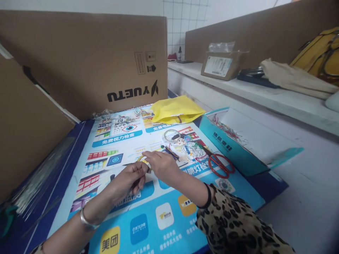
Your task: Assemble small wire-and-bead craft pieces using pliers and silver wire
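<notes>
My left hand (127, 181) and my right hand (162, 164) meet over a printed poster (148, 218) spread on the table. Both are closed in a pinch on a small thin piece with a bit of yellow showing between the fingertips; I cannot make out what it is. Just beyond my right hand lie a bundle of coloured wires (171, 151), a roll of clear tape (171, 135) and a tangle of thin wire (194, 150). My left wrist wears a silver bangle, my right a black band and a leopard-print sleeve.
Red-handled scissors (219, 164) lie right of the hands. A teal box lid (230, 146) holds wire scraps. A yellow bag (176, 109) sits further back. Large cardboard boxes (87, 60) wall the left and rear. A bundle of thin rods (37, 183) lies at left. A shelf carries a small carton (221, 65).
</notes>
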Tool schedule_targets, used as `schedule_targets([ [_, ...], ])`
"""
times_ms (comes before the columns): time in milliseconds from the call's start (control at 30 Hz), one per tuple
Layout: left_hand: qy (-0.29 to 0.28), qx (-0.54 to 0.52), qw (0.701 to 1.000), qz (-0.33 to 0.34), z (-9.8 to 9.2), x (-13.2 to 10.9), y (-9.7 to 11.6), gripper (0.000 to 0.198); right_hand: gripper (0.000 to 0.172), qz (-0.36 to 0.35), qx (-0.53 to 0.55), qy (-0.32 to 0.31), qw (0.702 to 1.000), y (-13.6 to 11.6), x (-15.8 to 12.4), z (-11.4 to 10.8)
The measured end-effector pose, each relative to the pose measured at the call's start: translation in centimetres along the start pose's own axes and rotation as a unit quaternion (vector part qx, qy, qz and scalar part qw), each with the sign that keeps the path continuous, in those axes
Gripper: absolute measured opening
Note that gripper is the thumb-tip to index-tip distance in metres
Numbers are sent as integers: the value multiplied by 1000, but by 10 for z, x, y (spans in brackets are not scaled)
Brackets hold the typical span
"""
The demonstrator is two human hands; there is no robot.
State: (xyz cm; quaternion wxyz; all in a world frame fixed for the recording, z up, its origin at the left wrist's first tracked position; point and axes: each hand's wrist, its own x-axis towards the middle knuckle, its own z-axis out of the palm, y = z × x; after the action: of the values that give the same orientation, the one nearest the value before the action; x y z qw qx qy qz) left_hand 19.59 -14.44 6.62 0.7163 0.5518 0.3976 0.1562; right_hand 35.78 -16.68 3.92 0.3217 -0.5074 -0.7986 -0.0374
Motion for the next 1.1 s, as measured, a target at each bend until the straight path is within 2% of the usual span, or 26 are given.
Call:
schedule_targets([
  [233,-34,83,996,-10,7,16,15,33,29,-43,-13,75,996,5,-5,-15],
  [333,-33,85,996,4,15,22,19,36,28,-25,-1,84,996,10,-6,-23],
  [467,-42,86,995,8,19,27,16,34,25,-10,47,95,994,15,-6,-28],
  [633,-36,94,995,3,10,30,6,30,20,-17,95,121,988,14,-5,-28],
  [767,-16,115,993,-10,5,30,6,22,22,3,116,112,987,14,-7,-24],
  [933,-3,143,990,-15,7,32,8,18,24,13,86,79,993,18,-9,-22],
  [1100,-9,139,988,71,7,35,-2,22,22,27,128,70,989,15,-6,-23],
])
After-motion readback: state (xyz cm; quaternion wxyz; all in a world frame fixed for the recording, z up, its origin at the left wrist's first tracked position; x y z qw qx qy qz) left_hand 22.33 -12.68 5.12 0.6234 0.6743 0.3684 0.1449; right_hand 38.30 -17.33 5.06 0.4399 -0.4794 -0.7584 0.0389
